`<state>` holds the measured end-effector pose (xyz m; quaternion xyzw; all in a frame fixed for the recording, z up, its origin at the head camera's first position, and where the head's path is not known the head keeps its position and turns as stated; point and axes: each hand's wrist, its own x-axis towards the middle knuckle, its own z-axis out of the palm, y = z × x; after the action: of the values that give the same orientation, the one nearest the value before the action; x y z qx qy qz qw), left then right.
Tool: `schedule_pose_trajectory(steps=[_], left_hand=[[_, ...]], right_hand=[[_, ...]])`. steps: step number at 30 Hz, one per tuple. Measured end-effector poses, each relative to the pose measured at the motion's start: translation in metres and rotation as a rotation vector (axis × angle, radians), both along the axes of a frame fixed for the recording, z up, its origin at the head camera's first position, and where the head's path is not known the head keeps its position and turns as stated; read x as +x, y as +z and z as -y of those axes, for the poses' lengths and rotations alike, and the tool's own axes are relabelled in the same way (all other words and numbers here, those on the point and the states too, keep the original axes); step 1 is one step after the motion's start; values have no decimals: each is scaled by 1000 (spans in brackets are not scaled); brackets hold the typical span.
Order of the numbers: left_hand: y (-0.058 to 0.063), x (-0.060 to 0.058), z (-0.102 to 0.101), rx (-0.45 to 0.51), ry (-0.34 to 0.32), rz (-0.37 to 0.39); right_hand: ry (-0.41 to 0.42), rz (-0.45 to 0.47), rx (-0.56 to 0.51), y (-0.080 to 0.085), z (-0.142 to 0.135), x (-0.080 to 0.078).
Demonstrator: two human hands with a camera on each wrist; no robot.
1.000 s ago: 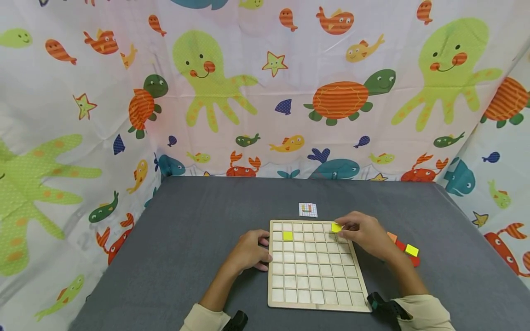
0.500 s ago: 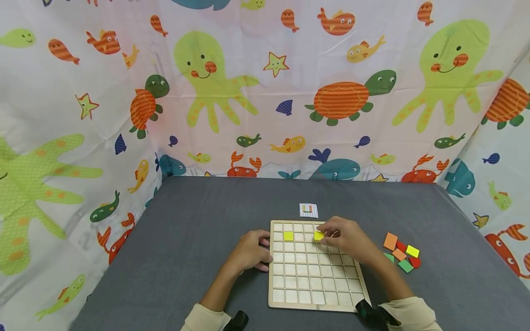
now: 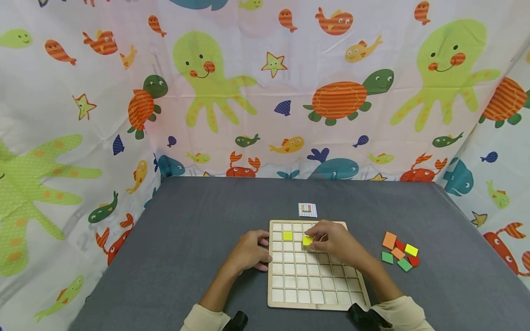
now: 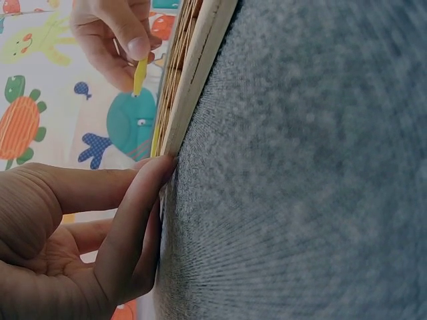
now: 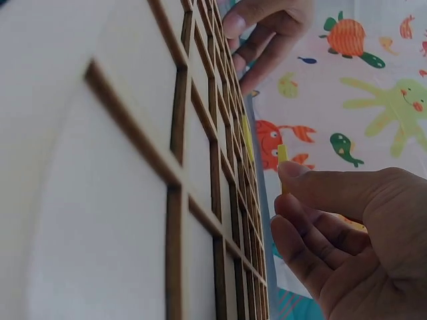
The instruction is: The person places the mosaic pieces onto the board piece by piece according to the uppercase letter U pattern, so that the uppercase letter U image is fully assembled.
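Note:
A wooden grid board point(image 3: 311, 282) of square cells lies on the grey table. One yellow square tile point(image 3: 287, 236) sits in a cell near its upper left. My right hand point(image 3: 337, 242) pinches another yellow tile point(image 3: 307, 241) between thumb and fingers, over the upper middle of the board. In the right wrist view this pinched tile point(image 5: 282, 155) is seen edge-on, raised off the grid. My left hand point(image 3: 250, 251) holds the board's left edge, and its thumb and fingertips meet at the wooden rim point(image 4: 190, 100) in the left wrist view.
Behind the board lies a small white card point(image 3: 308, 210) printed with a coloured grid pattern. To the right is a loose group of orange point(image 3: 389, 240), red, green point(image 3: 387, 257) and yellow tiles. A curtain point(image 3: 265, 138) with sea animals hangs around the table.
My right hand has carried the yellow tile leftward and slightly nearer, from the board's upper right corner to its upper middle. The left hand stays at the edge.

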<state>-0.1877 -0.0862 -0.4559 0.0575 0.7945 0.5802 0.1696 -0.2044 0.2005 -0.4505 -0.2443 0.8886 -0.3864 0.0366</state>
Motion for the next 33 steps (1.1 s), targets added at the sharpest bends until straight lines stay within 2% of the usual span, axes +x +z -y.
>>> schedule_pose_trajectory(steps=[15, 23, 28, 33], left_hand=[[0, 1, 2, -2, 0, -1], [-1, 0, 1, -4, 5, -3], [-1, 0, 1, 1, 3, -3], [-1, 0, 0, -1, 3, 1]], right_hand=[[39, 11, -19, 0, 24, -6], [55, 28, 16, -4, 33, -9], [92, -4, 19, -6, 38, -11], [96, 4, 21, -5, 41, -9]])
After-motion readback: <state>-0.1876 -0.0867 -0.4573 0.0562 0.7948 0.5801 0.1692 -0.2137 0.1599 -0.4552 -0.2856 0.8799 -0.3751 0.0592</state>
